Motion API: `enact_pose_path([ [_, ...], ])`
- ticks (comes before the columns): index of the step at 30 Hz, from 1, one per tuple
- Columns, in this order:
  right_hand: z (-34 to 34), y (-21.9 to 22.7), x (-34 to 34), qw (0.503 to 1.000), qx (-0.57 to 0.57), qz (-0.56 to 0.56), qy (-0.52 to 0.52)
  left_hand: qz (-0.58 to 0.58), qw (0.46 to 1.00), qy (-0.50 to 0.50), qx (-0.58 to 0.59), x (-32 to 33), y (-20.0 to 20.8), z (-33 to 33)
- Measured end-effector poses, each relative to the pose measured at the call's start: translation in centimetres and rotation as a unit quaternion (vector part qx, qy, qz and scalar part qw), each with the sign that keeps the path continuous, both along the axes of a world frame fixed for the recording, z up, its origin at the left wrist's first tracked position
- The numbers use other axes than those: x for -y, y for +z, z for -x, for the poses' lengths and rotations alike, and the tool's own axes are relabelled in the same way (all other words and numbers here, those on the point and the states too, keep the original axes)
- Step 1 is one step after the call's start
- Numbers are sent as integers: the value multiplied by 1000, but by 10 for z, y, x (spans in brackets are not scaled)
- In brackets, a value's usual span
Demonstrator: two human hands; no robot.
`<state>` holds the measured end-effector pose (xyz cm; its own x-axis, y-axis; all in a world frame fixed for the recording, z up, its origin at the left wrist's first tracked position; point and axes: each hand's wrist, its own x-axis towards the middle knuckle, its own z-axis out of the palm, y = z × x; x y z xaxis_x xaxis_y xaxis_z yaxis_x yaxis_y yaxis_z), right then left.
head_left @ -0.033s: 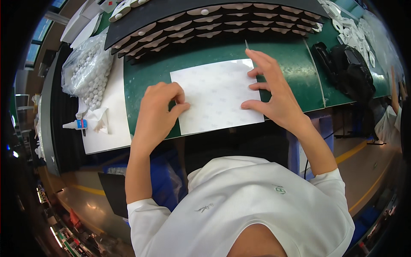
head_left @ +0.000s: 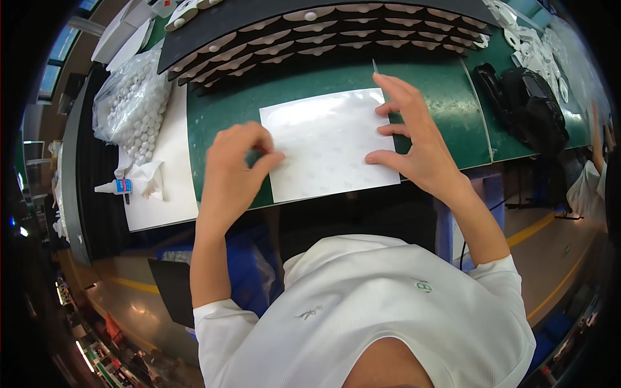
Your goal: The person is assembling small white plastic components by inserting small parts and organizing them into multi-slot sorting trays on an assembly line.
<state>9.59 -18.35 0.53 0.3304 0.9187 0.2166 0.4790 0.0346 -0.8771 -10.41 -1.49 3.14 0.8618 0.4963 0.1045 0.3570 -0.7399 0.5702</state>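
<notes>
A white sheet with faint repeated marks and a bright glare lies on the green tabletop. My left hand is at its left edge, thumb and index fingertip brought together over the sheet. Motion smears these fingers, and whatever is between them is hidden. At the right edge, my right hand has its fingers spread, the thumb tip resting on the sheet and the other fingertips along its side. A thin pointed metal tip shows just beyond the right index finger; its other end is hidden.
Behind the sheet rises a stack of black boards with pale scalloped pieces. On the left are a bag of white balls, a small glue bottle and crumpled tissue. A black bundle and white parts lie right.
My left fingers shift slightly and become blurred at the sheet's left edge. Glare on the sheet is stronger. My right hand stays nearly still.
</notes>
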Motion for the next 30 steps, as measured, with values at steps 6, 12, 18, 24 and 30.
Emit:
enact_pose_path([
  [6, 1, -5, 1, 1000, 12, -14, -21, 166, 907, 184, 340, 9, 13, 33],
  [12, -12, -5, 11, 982, -33, -161, -93, 250, 878, 115, 390, 42, -11, 33],
  [18, -31, -10, 22, 971, -185, -89, -124, 58, 947, -29, 315, 69, -31, 3],
  [24, -32, -5, 16, 970, -202, -2, -132, -214, 924, -178, 263, 82, -48, -25],
  [30, -37, 0, 5, 974, -184, 67, -109, -132, 953, -188, 198, 64, -38, -40],
])
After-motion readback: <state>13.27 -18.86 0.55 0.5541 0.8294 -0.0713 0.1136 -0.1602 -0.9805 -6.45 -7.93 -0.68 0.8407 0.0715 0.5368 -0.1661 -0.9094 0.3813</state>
